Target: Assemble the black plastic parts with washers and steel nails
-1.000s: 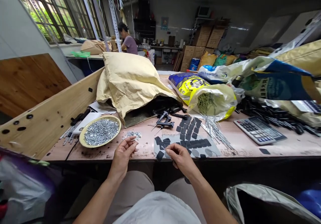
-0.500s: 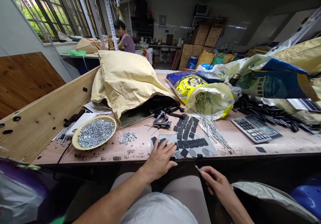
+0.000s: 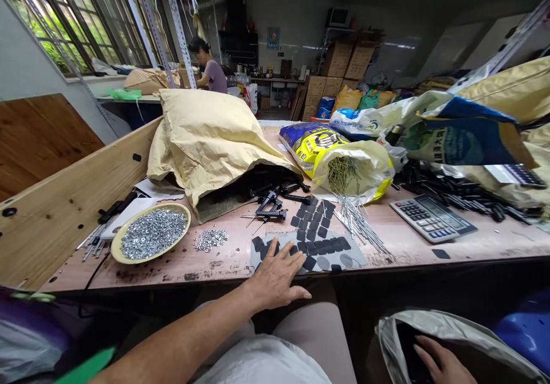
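My left hand [image 3: 274, 281] lies with fingers spread over the near edge of a grey sheet [image 3: 360, 258]. Rows of small black square pads [image 3: 322, 248] sit on that sheet, with some grey round spots among them. More pads [image 3: 310, 220] run in columns just behind it. At the lower right, my right hand [image 3: 444, 364] reaches into the mouth of a pale sack [image 3: 455, 317]. Its thumb and a finger show apart and nothing is visible between them; the other fingers are hidden. The sack's dark inside cannot be made out.
A bowl [image 3: 185, 232] of metal nuts stands left, beside a small loose pile of nuts [image 3: 211, 239]. Black clamp-like parts [image 3: 271, 206] lie before a paper sack [image 3: 215, 137]. Metal rods [image 3: 358, 223] spill from a yellow bag [image 3: 318, 146]. A calculator [image 3: 433, 218] lies right; a person [image 3: 215, 75] sits behind.
My right hand has moved right and down from over my lap into the sack; the small silvery piece it pinched no longer shows. My left hand stays on the sheet. The view has shifted slightly.
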Demonstrator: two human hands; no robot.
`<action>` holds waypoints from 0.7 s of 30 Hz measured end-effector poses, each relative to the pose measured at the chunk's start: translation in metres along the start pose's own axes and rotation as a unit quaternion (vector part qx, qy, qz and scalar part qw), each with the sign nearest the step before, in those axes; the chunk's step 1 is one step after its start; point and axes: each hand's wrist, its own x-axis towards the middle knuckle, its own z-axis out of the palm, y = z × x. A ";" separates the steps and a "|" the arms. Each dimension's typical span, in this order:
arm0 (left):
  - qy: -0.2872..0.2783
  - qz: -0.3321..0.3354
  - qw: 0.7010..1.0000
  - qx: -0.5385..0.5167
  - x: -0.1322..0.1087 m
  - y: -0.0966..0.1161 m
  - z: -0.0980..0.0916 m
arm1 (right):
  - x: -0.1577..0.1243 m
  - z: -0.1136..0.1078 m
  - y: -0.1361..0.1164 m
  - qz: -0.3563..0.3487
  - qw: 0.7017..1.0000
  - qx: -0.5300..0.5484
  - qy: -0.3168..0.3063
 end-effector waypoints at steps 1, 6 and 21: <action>0.006 -0.002 1.000 0.004 0.005 -0.001 0.000 | 0.002 0.008 -0.011 -0.015 1.000 -0.004 -0.006; -0.002 -0.001 0.999 0.050 0.027 -0.002 0.007 | 0.010 0.029 -0.073 -0.109 0.994 0.010 -0.013; -0.005 0.060 0.988 0.140 0.018 0.035 0.020 | -0.005 0.034 -0.143 -0.179 0.982 0.051 -0.005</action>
